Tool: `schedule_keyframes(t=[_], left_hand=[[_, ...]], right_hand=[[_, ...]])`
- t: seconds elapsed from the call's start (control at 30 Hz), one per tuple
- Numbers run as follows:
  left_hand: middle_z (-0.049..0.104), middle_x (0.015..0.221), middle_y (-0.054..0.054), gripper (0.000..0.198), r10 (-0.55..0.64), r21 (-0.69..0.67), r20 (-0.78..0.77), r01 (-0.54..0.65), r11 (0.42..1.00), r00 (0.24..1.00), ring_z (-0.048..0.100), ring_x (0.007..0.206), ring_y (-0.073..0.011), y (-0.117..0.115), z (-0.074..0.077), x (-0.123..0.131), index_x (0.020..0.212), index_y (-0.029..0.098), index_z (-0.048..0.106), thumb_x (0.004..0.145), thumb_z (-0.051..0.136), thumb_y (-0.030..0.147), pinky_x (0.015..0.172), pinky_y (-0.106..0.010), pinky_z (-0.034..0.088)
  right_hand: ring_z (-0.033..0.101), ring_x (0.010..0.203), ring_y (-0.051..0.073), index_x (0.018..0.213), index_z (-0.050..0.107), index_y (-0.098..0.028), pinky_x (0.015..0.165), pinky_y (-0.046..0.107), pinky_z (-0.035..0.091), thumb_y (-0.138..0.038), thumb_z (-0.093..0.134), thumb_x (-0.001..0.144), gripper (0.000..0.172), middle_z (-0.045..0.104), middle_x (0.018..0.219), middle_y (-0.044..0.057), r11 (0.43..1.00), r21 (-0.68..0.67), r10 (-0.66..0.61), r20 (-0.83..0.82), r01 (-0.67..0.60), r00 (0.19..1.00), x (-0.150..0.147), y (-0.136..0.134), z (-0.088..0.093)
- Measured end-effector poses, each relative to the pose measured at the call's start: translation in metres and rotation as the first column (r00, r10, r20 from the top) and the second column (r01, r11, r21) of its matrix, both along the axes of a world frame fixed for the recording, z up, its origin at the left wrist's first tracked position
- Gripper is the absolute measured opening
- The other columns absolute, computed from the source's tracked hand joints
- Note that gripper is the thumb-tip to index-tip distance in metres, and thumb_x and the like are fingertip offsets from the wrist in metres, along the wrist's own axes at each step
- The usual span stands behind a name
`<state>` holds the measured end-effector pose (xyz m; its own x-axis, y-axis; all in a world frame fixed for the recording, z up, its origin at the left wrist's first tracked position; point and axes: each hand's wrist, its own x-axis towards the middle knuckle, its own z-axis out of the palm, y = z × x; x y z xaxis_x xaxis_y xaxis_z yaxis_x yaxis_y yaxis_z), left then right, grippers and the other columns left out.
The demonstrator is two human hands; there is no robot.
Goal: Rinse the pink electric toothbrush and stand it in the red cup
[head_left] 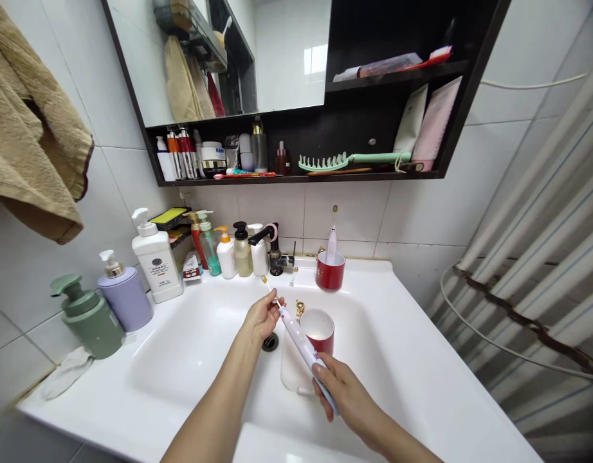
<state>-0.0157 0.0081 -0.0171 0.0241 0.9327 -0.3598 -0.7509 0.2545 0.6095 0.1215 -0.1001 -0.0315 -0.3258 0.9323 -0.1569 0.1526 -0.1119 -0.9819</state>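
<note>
Over the white sink (204,347), my right hand (342,389) is wrapped round the lower handle of a pale electric toothbrush (299,337), which tilts up and to the left. My left hand (264,315) pinches the brush head (270,287) where it meets the top of that handle. Just right of the handle, a red cup (320,329) with a white inside sits in the basin. Behind it, on the sink's back ledge, another red cup (330,276) holds a second electric toothbrush (332,247) upright. A small loose brush head (294,276) lies on the ledge near the faucet.
A black faucet (274,251) stands at the back centre. Several pump bottles line the left and back, including a green one (91,321) and a purple one (126,296). Above hangs a dark mirror cabinet (296,179) with toiletries. White pipes (542,225) run along the right.
</note>
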Motion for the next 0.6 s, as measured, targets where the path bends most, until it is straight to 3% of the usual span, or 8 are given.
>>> schedule_keyframes(t=[0.33, 0.6], left_hand=[[0.045, 0.048, 0.001, 0.011, 0.034, 0.054, -0.110, -0.028, 0.998, 0.993, 0.047, 0.042, -0.0051, -0.001, -0.008, 0.007, 0.056, 0.012, 0.043, 0.065, 0.049, 0.009, 0.046, -0.016, 0.043], [0.045, 0.046, 0.002, 0.013, -0.048, 0.063, -0.177, 0.060, 0.996, 0.983, 0.052, 0.046, -0.0083, -0.004, -0.012, 0.014, 0.055, 0.013, 0.042, 0.067, 0.047, 0.015, 0.045, -0.017, 0.042]], right_hand=[[0.032, 0.033, 0.002, 0.068, 0.036, -0.016, 0.037, 0.018, 0.029, -0.040, 0.032, 0.071, 0.024, 0.038, 0.051, -0.007, 0.999, -0.037, -0.023, 0.007, 0.023, 1.000, 0.000, 0.002, -0.005], [0.032, 0.033, 0.002, 0.069, 0.036, -0.016, 0.037, 0.018, 0.029, -0.038, 0.032, 0.071, 0.023, 0.039, 0.051, -0.007, 0.997, 0.010, -0.075, 0.013, 0.075, 0.997, -0.001, 0.003, -0.011]])
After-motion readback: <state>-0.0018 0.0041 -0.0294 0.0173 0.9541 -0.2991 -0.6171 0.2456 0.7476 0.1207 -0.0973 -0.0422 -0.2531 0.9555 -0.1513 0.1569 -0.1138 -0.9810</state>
